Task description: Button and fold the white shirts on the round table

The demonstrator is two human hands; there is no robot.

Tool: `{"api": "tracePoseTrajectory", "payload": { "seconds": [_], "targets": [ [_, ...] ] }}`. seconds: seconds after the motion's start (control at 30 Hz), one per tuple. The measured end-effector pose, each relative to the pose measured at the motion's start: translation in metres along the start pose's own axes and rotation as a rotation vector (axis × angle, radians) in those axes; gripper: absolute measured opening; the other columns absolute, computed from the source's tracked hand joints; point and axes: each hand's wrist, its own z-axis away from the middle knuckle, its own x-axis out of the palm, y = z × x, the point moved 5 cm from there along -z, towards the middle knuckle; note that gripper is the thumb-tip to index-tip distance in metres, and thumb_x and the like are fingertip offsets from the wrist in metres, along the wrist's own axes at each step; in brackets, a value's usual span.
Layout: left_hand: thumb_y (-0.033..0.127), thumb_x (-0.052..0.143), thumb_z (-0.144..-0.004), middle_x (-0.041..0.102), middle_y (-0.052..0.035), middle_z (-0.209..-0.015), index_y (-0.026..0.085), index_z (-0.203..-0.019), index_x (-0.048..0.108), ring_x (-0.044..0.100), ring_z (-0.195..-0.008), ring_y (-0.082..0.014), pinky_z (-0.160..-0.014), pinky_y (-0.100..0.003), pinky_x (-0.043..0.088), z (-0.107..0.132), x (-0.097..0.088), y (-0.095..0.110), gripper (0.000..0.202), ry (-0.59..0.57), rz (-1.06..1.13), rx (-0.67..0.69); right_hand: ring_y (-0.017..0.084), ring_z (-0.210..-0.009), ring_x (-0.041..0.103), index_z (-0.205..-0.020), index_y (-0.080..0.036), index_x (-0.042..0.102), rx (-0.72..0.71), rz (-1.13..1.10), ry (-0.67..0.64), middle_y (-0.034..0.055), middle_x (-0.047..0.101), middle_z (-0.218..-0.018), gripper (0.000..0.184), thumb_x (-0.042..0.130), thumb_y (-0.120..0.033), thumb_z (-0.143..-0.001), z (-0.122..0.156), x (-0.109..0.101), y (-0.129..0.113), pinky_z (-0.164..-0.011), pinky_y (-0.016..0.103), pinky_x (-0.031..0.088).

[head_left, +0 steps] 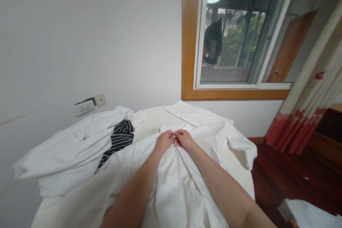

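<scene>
White long-sleeved cloth shirt [171, 188] spread on a rounded cream table [153, 117]
Left hand [164, 141] and right hand [185, 140] pinch its front near the collar; likely light, soft, easily creased, best held by the edges

Your reference item, the garment [184, 185], was plain white. To its left, you had a clothing pile [72, 142] in white and a cloth [121, 139] in black with thin white stripes. Beneath the garment, your work surface [153, 114] was cream. Beyond it, the wall [107, 25] was pale grey-white. Beyond it to the right, you faced an outer window frame [188, 35] in orange-brown and an inner window frame [227, 86] in white. Right of the garment, the curtain [296, 121] was cream above, with red motifs, and pink to red below; the floor [269, 171] was dark reddish-brown.
</scene>
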Motion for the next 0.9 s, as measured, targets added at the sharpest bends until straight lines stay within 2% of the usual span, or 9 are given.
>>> {"api": "tracePoseTrajectory", "payload": {
  "seconds": [0.1,0.2,0.27,0.33,0.5,0.6,0.73,0.8,0.9],
  "targets": [
    [0.017,0.049,-0.084,0.070,-0.0026,-0.080,0.019,-0.090,0.066,0.061,-0.075,-0.0142,-0.068,-0.023,0.040,-0.001,0.001,0.000,0.019,0.010,0.013,0.032,0.011,-0.045,0.053,-0.090,-0.018,0.056,-0.049,0.094,0.067,-0.0060,0.052,-0.053,0.012,0.052,-0.025,-0.082,0.000,-0.005,-0.001,-0.043,0.021,0.042],
    [0.015,0.051,-0.083,0.068,-0.0031,-0.081,0.018,-0.089,0.066,0.060,-0.073,-0.0133,-0.069,-0.022,0.040,-0.003,0.002,-0.002,0.017,0.044,0.032,0.075,0.010,-0.046,0.049,-0.094,-0.019,0.053,-0.169,0.350,0.175,-0.0074,0.052,-0.056,0.018,0.056,-0.029,-0.080,0.007,-0.014,-0.014,-0.046,0.020,0.037],
    [0.013,0.051,-0.081,0.068,-0.0036,-0.082,0.017,-0.087,0.066,0.059,-0.075,-0.0133,-0.071,-0.022,0.041,-0.004,0.002,-0.004,0.017,0.070,0.038,0.099,0.010,-0.052,0.049,-0.093,-0.020,0.054,-0.271,0.549,0.209,-0.0070,0.052,-0.060,0.020,0.060,-0.030,-0.076,0.013,-0.016,-0.024,-0.051,0.020,0.034],
    [0.009,0.051,-0.080,0.067,-0.0037,-0.084,0.017,-0.086,0.066,0.059,-0.077,-0.0135,-0.073,-0.023,0.042,-0.006,0.002,-0.006,0.018,0.081,0.040,0.115,0.010,-0.058,0.048,-0.086,-0.019,0.057,-0.314,0.687,0.188,-0.0054,0.053,-0.063,0.018,0.064,-0.030,-0.073,0.016,-0.015,-0.031,-0.054,0.021,0.032],
    [0.009,0.050,-0.080,0.067,-0.0044,-0.086,0.017,-0.087,0.066,0.060,-0.080,-0.0142,-0.075,-0.023,0.043,-0.005,0.001,-0.005,0.020,0.066,0.025,0.107,0.012,-0.058,0.049,-0.065,-0.016,0.059,-0.233,0.782,0.135,0.0000,0.057,-0.060,0.015,0.066,-0.027,-0.072,0.019,-0.012,-0.036,-0.056,0.023,0.031],
    [0.012,0.050,-0.082,0.068,-0.0051,-0.086,0.016,-0.087,0.067,0.060,-0.080,-0.0148,-0.075,-0.023,0.043,-0.004,0.000,-0.003,0.019,0.053,0.004,0.105,0.013,-0.058,0.052,-0.065,-0.015,0.062,-0.219,0.861,0.142,0.0036,0.061,-0.060,0.014,0.066,-0.026,-0.073,0.020,-0.009,-0.037,-0.055,0.024,0.032],
    [0.009,0.050,-0.081,0.069,-0.0055,-0.089,0.015,-0.087,0.068,0.061,-0.083,-0.0151,-0.077,-0.023,0.044,-0.005,0.000,-0.002,0.020,0.044,-0.009,0.103,0.015,-0.067,0.058,-0.069,-0.013,0.067,-0.277,1.035,0.159,0.0093,0.068,-0.073,0.012,0.061,-0.021,-0.075,0.019,-0.004,-0.037,-0.059,0.024,0.034],
    [0.009,0.050,-0.081,0.070,-0.0058,-0.090,0.015,-0.087,0.068,0.062,-0.083,-0.0150,-0.078,-0.023,0.044,-0.005,0.001,-0.003,0.020,0.043,-0.014,0.100,0.015,-0.068,0.059,-0.067,-0.013,0.067,-0.270,1.059,0.159,0.0095,0.069,-0.073,0.011,0.060,-0.018,-0.074,0.017,-0.007,-0.037,-0.060,0.023,0.035],
    [0.013,0.050,-0.084,0.070,-0.0068,-0.090,0.015,-0.087,0.068,0.062,-0.083,-0.0154,-0.078,-0.024,0.044,-0.005,0.000,-0.002,0.019,0.040,-0.032,0.096,0.012,-0.058,0.056,-0.056,-0.015,0.062,-0.189,0.920,0.124,0.0043,0.063,-0.056,0.017,0.057,-0.014,-0.072,0.010,-0.016,-0.034,-0.058,0.021,0.036]
  ]
}}
